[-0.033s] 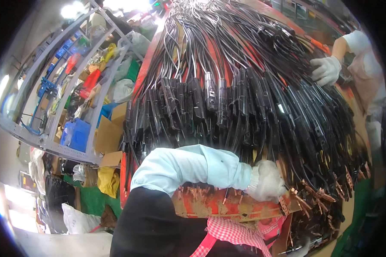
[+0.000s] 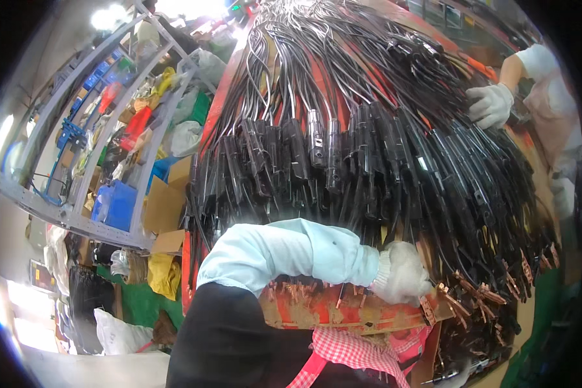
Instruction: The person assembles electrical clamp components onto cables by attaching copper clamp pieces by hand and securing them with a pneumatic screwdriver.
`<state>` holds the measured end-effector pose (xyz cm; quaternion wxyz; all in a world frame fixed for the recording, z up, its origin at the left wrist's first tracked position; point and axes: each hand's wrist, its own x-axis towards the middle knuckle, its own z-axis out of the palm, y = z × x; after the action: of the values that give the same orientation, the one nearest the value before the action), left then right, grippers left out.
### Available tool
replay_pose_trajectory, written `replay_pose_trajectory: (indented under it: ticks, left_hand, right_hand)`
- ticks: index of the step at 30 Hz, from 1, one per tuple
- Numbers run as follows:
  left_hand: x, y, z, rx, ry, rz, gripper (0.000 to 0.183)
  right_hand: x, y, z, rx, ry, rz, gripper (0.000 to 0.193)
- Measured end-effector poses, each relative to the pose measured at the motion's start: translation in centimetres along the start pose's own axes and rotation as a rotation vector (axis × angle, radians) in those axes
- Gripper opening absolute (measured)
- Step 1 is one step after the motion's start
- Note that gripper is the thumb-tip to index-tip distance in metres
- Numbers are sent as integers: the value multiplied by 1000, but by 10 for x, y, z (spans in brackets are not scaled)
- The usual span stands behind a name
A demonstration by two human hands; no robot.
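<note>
My left arm, in a pale blue sleeve cover, reaches across from the lower left. My left hand [image 2: 401, 273], in a white knit glove, is closed at the front edge of the cable heap. A small dark tip pokes out by its fingers, but what they hold is hidden. Right beside it hangs a copper clamp [image 2: 427, 310]. More copper-coloured cable ends [image 2: 456, 304] spread to its right. At the lower edge a blurred whitish shape, apparently my gloved right hand [image 2: 458, 376], is mostly cut off beside a thin metal rod [image 2: 475, 367]; its fingers are not readable.
Black cables with dark plastic sleeves [image 2: 317, 145] cover the red table [image 2: 343, 313]. Across on the right, another person's gloved hand [image 2: 490, 107] rests by the cables. To the left stand a metal rack [image 2: 87, 213], a blue bin [image 2: 113, 204] and cardboard boxes [image 2: 161, 204]. Pink checked cloth [image 2: 355, 349] hangs below.
</note>
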<state>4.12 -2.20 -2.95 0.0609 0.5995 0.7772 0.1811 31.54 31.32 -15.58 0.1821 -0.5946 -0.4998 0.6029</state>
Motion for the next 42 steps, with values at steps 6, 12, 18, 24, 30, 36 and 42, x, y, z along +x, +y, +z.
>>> replay_pose_trajectory:
  ticks: [6, 12, 18, 24, 30, 36, 42]
  left_hand:
    - [1, -2, -4, -79, 10, 36, 27]
    - [7, 3, -7, -12, -107, -80, 28]
    - [10, 3, -10, -14, -72, -57, 30]
    - [17, 5, -13, -54, -134, -99, 29]
    - [19, 5, -13, -5, -187, -148, 19]
    - [18, 2, -5, -21, -150, -116, 18]
    - [17, 4, -3, -25, -143, -119, 21]
  right_hand:
    - [-35, -54, 19, 474, -444, -253, 51]
    - [-49, -99, 45, 853, -1042, -405, 79]
    - [-122, -110, 99, 770, -841, -446, 40]
    - [-155, -136, 141, 849, -769, -503, 39]
    - [-153, -132, 151, 808, -897, -606, 37]
    - [-168, -141, 164, 798, -710, -627, 41]
    - [-195, -167, 170, 680, -949, -1013, 38]
